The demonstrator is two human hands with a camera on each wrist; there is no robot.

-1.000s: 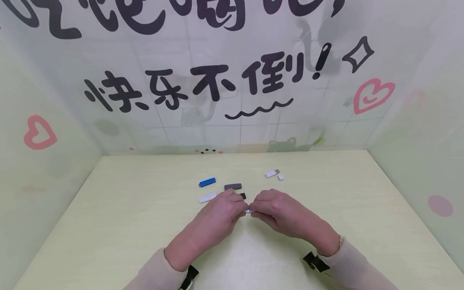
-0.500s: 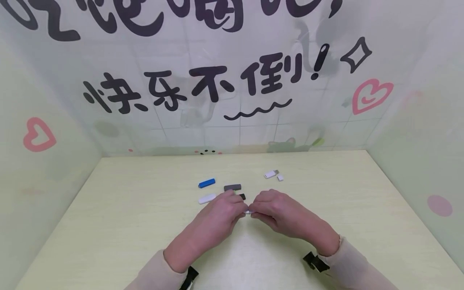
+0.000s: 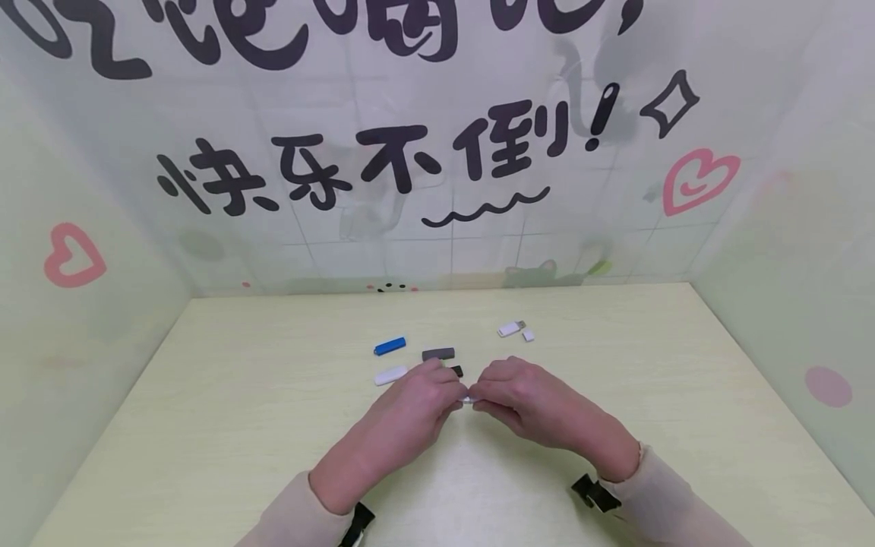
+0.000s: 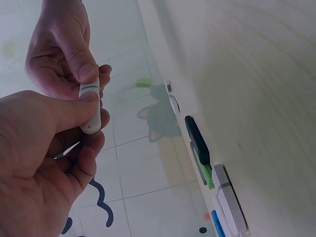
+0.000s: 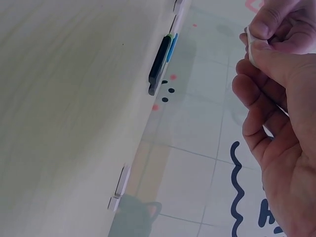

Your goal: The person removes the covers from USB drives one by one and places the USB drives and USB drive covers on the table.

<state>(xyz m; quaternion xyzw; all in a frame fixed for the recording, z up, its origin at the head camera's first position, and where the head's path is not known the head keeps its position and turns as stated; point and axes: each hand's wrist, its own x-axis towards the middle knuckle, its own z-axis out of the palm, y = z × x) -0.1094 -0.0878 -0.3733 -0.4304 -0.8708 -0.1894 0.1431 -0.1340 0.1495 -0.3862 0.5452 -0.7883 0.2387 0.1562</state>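
Note:
Both hands meet over the table around a small white USB flash drive [image 4: 91, 121], with a thin greenish line across it where its two parts join. My left hand [image 3: 417, 399] pinches one end between thumb and fingers. The other end is pinched by my right hand [image 3: 536, 399]. In the right wrist view only a white edge of the flash drive [image 5: 250, 48] shows between the fingers. Just beyond the left hand lie a grey USB stick [image 3: 438, 354], a white one [image 3: 391, 375] and a black one [image 3: 456, 371], which is partly hidden.
Farther left is a blue USB stick [image 3: 390, 346]. At the back right, a white USB stick [image 3: 509, 329] lies with its metal plug bare, beside a small white cap [image 3: 528, 336]. Printed walls enclose the pale table [image 3: 239, 395] at the back and sides.

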